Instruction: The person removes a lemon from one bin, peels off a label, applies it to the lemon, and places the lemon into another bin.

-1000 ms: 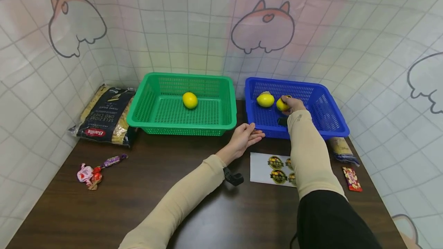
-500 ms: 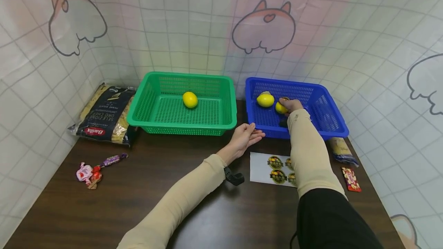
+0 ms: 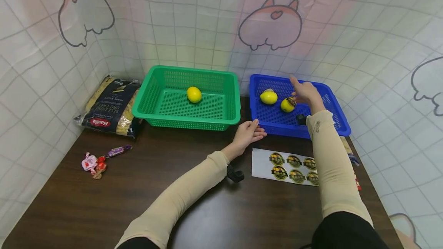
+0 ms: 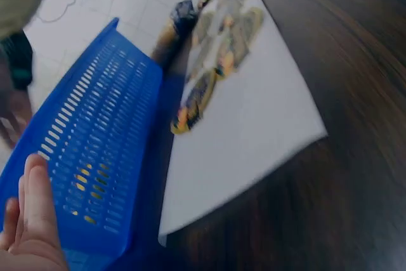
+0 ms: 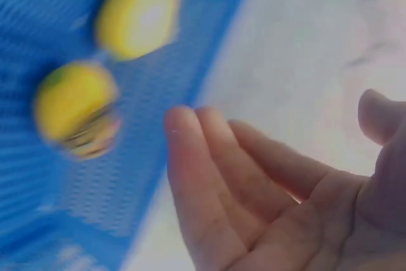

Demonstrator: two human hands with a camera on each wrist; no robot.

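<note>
My right hand point(image 3: 306, 92) is over the blue basket point(image 3: 277, 130), its fingers extended and holding nothing. In the right wrist view its open palm point(image 5: 304, 220) shows beside the basket. A yellow lemon point(image 3: 286, 105) with a dark round sticker lies in the basket, just left of that hand. Farther left sits another lemon point(image 3: 268, 97), with something pale behind it that I cannot make out. My left hand point(image 3: 245, 135) is at the basket's front left corner, its fingers fairly straight against the outer wall. A third lemon point(image 3: 194, 94) lies in the green basket point(image 3: 187, 122).
A white sheet point(image 3: 261, 164) of round stickers lies before the blue basket. At left are a black pasta bag point(image 3: 112, 105) and several wrapped candies point(image 3: 91, 163). Another bag point(image 3: 349, 149) and a red packet point(image 3: 357, 183) show partly behind my right arm.
My right hand has let go of the stickered lemon and moved up and right, leaving it in the blue basket. My left hand stays at the corner. The head view has shifted slightly.
</note>
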